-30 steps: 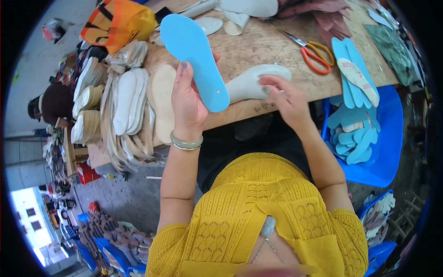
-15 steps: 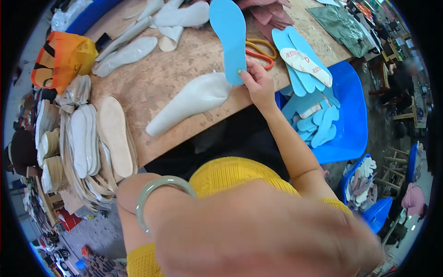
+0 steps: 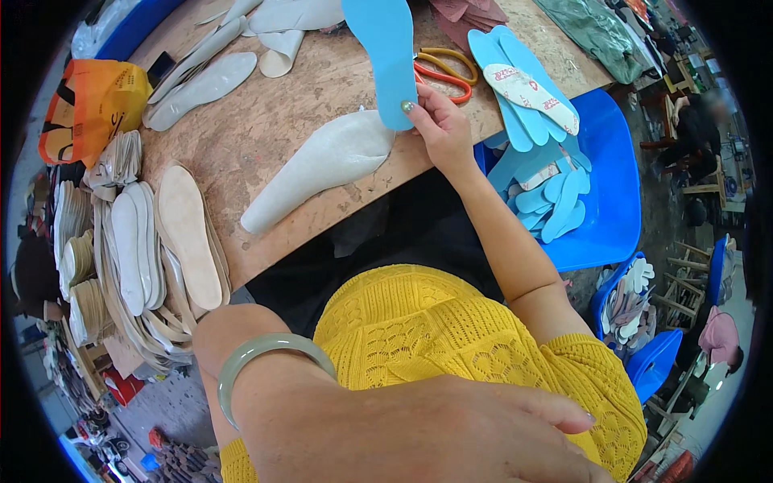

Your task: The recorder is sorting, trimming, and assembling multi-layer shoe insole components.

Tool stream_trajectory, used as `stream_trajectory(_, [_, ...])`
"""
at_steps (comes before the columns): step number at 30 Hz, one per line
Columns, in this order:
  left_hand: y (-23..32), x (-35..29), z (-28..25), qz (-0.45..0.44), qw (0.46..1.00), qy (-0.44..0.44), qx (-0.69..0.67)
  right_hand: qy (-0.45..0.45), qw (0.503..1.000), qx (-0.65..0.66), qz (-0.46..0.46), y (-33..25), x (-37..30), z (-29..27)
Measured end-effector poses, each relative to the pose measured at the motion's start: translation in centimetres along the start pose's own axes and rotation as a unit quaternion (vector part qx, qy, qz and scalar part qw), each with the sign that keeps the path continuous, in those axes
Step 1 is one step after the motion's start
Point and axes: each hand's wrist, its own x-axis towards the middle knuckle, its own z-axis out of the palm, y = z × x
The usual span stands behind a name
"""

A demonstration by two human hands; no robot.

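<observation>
Between thumb and fingers, my right hand [image 3: 444,133] pinches the narrow end of a light blue insole [image 3: 385,60], whose top runs out of the picture. Just below it, a whitish shaped insole [image 3: 326,165] lies on the wooden table, its broad end partly under the blue one. Scissors [image 3: 451,72] with orange and brown handles rest behind my right hand. My left hand [image 3: 435,431], with a pale green bangle on the wrist, is raised very close in front of my yellow knit top. Its fingers are stretched out and apart, its palm hidden, with nothing seen in it.
Stacked beige and white insoles [image 3: 189,233] stand at the table's left edge, near an orange bag [image 3: 97,105]. More blue insoles [image 3: 515,88] lie at right beside a blue bin [image 3: 616,193] holding others. A person [image 3: 696,133] sits at far right.
My left hand has dropped lower and shows more sharply, uncovering more of the yellow top. The right hand still grips the blue insole; the whole view has shifted slightly.
</observation>
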Motion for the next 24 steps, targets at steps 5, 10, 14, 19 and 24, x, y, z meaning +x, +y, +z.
stream_trajectory(5, [1.2,-1.2,-0.7,-0.024,1.0,0.011,0.006,-0.001,0.999,-0.031,-0.024,0.3,0.5,0.4])
stream_trajectory(10, [3.0,-1.5,-2.4,-0.048,0.998,0.008,0.05,0.033,0.996,-0.07,-0.046,0.9,0.1,0.9])
stream_trajectory(14, [4.3,-1.7,-2.5,-0.071,0.995,0.004,0.068,0.029,0.999,-0.031,0.008,-0.4,-0.1,0.6])
stream_trajectory(19, [4.7,-0.4,-2.6,-0.111,0.992,0.013,0.065,0.015,0.999,-0.013,0.032,-0.3,-0.2,0.0])
stream_trajectory(24, [5.4,-0.9,-1.9,-0.16,0.986,0.038,0.036,0.027,0.999,0.023,-0.021,1.5,0.4,-1.1])
